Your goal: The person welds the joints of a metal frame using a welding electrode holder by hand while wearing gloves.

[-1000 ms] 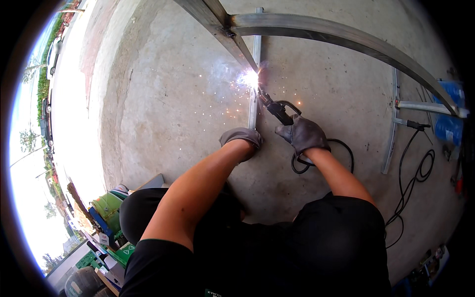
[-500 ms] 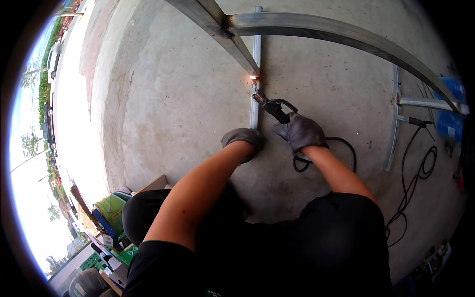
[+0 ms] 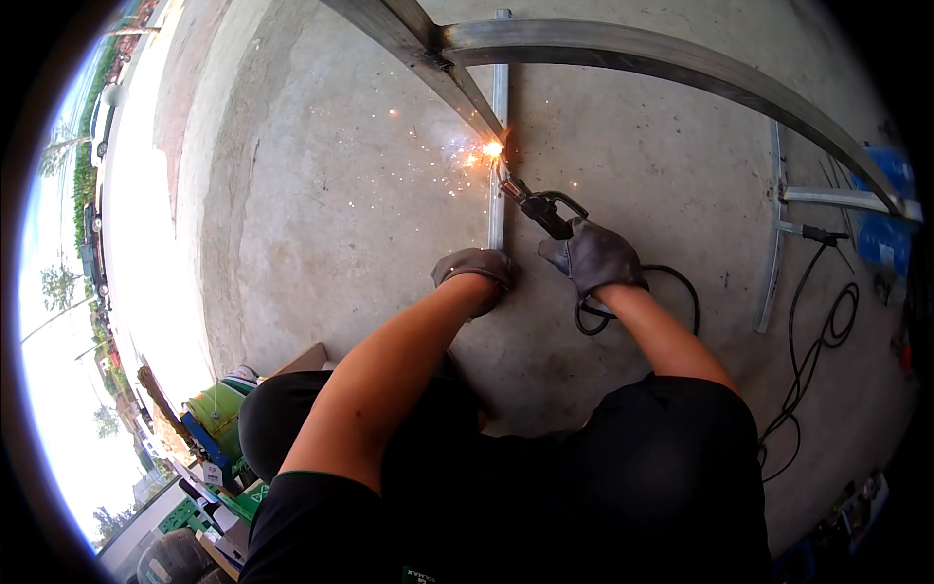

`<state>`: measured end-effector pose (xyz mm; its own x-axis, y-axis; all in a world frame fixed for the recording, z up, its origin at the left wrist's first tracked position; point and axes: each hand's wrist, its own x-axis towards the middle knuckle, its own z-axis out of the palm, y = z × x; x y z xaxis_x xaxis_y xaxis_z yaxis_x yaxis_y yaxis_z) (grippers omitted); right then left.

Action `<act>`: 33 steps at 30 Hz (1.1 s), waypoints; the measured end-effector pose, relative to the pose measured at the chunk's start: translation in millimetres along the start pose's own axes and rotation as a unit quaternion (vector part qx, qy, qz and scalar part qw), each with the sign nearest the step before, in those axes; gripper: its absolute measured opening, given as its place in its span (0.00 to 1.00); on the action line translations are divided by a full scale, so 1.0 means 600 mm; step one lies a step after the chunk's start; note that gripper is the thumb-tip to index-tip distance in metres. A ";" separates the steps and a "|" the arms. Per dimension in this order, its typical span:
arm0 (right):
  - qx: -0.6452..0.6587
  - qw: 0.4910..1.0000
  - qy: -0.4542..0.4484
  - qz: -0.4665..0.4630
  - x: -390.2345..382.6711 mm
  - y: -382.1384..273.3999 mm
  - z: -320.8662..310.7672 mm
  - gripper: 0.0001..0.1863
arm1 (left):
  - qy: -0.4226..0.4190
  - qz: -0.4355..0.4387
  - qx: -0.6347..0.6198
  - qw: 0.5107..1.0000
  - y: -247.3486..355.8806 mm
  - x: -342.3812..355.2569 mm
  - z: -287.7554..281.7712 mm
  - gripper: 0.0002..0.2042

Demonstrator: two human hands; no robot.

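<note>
Frame (image 3: 593,44) of steel tube across the top, slanting leg reaching down to sparks (image 3: 492,150) at a metal strip (image 3: 497,209) on concrete floor (image 3: 321,224), crossbar overhanging the right side. Farther right, a second strip (image 3: 771,277), looped black cable (image 3: 806,375) beside it, blue containers (image 3: 882,240) near the rim. Mixed clutter (image 3: 219,409) by the left knee. Widest stretch of floor left of the first strip, out to a sunlit edge; narrower span right of the right hand (image 3: 595,261), partly crossed by a black lead (image 3: 695,297). Small pale print on dark clothing (image 3: 545,506), bottom edge. Gloved right fingers clamped on a black welding holder (image 3: 545,214), tip at the sparks; gloved left hand (image 3: 474,268) at the first strip's near end, fingers hidden, impossible to tell whether gripping.
</note>
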<state>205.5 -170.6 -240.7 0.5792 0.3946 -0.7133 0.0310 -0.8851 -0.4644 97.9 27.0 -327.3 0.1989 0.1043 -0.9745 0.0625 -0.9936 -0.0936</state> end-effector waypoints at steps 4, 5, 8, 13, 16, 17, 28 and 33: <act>-0.013 1.000 -0.002 0.006 0.000 0.007 0.000 0.35 | 0.000 0.004 -0.041 0.999 0.001 -0.024 -0.013 0.23; -0.006 1.000 0.008 0.003 -0.002 0.008 0.001 0.33 | 0.010 -0.018 -0.093 0.995 0.005 -0.032 -0.018 0.23; 0.002 1.000 0.026 0.003 -0.006 0.013 0.002 0.30 | 0.018 -0.024 -0.086 0.996 0.019 -0.087 -0.055 0.18; -0.014 0.999 0.029 0.011 0.004 0.026 0.013 0.37 | 0.016 0.029 0.006 0.999 0.010 -0.039 -0.025 0.17; -0.015 1.000 0.025 0.003 0.007 0.019 0.014 0.37 | 0.033 -0.006 -0.115 0.993 -0.011 0.022 0.022 0.20; -0.013 0.999 0.030 -0.001 0.006 0.020 0.015 0.37 | 0.051 -0.028 -0.192 0.980 -0.011 0.030 0.029 0.21; -0.027 0.999 0.018 0.002 -0.002 0.015 0.006 0.34 | 0.013 0.028 -0.059 0.998 -0.003 -0.020 -0.013 0.14; -0.018 0.999 0.020 0.027 -0.013 0.028 0.005 0.34 | 0.040 -0.024 -0.111 0.993 0.016 -0.039 -0.025 0.17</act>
<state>199.3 -187.6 -244.4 0.6129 0.3358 -0.7153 0.0275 -0.9137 -0.4054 108.5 15.8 -302.1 0.2669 0.1632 -0.9498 0.2865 -0.9544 -0.0835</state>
